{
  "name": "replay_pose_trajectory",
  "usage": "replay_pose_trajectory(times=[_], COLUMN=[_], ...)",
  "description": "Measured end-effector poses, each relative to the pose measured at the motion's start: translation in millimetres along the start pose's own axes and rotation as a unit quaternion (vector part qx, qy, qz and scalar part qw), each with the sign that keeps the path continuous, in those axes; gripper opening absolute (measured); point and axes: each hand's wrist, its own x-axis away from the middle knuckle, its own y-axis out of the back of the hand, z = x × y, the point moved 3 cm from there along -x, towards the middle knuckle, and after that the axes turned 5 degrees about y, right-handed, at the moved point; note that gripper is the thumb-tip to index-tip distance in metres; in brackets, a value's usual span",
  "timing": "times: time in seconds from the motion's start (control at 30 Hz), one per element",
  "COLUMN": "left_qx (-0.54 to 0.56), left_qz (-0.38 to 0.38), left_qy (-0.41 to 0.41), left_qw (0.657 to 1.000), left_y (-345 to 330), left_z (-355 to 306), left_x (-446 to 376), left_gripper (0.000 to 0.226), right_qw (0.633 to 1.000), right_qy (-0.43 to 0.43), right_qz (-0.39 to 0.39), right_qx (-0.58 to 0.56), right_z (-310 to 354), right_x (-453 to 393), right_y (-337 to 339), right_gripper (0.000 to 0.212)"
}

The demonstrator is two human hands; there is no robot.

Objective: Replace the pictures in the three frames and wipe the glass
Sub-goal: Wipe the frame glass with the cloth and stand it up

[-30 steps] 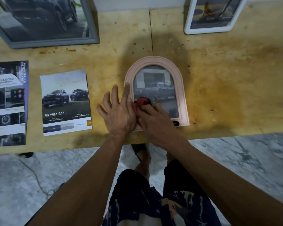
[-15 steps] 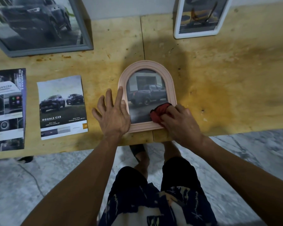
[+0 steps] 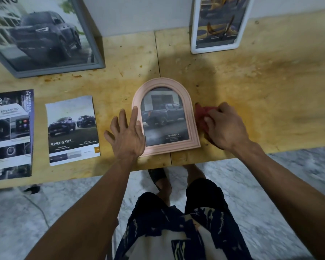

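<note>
one red cloth (image 3: 202, 114) now off the arched frame (image 3: 192, 126), beside it

TOYOTA on arched frame's picture (image 3: 165, 117), DOUBLE CAB (brochure (image 3: 73, 130))

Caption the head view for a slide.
Left hand steadies arched frame; right hand holds red cloth on table.

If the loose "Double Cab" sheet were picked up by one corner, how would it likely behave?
The Double Cab sheet looks like thin paper lying flat on the table, so it would probably droop and weigh little. Its ragged top edge suggests it tears easily. A push would likely slide it.
</note>
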Motion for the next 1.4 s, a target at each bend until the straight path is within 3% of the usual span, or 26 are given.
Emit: replay_pose_trajectory(times=[0.13, 0.23, 0.37, 0.6, 0.67, 0.77, 0.87, 0.97, 1.1, 1.23, 1.4], left_qx=[0.0, -0.008, -0.016, -0.001, 0.008, 0.016, 0.041, 0.077, 0.118, 0.181, 0.254], left_qz=[0.019, 0.04, 0.049, 0.054, 0.045, 0.038, 0.033, 0.021, 0.023, 0.021, 0.038], left_qy=[-0.008, -0.011, -0.014, -0.01, -0.015, -0.017, -0.001, 0.026, 0.087, 0.109, 0.154], left_qw=[1.0, 0.999, 0.999, 0.998, 0.999, 0.999, 0.999, 0.996, 0.989, 0.977, 0.954], left_y=[3, 5, 8, 12, 14, 17, 20, 26, 30, 28, 30], left_z=[0, 2, 1, -2, -3, -6, -8, -8, -7, -10, -12], left_x=[-1, -3, -3, -3, -4, -6, -8, -4, 3, 6, 7], left_gripper=[0.049, 0.05, 0.05, 0.05, 0.049, 0.049, 0.05, 0.047, 0.036, 0.044, 0.023], right_qw=[0.994, 0.992, 0.987, 0.985, 0.982, 0.984, 0.99, 0.993, 0.965, 0.95, 0.949], right_qy=[-0.087, -0.116, -0.145, -0.134, -0.145, -0.16, -0.129, -0.113, -0.154, -0.188, -0.194], right_qz=[-0.064, -0.027, 0.038, 0.086, 0.088, 0.013, -0.034, -0.003, 0.016, 0.029, 0.038], right_qx=[0.017, 0.046, 0.054, 0.073, 0.082, 0.075, 0.043, -0.043, -0.214, -0.246, -0.244], right_z=[-18, -15, -4, -6, -4, 4, 20, 36, 40, 38, 39], right_x=[1, 8, 21, 33, 27, 19, 10, -3, -10, -12, -13], right_y=[-7, -24, -39, -37, -30, -20, -15, -20, -33, -40, -42], right_gripper=[0.025, 0.031, 0.057, 0.064, 0.058, 0.039, 0.037, 0.035, 0.026, 0.021, 0.015])
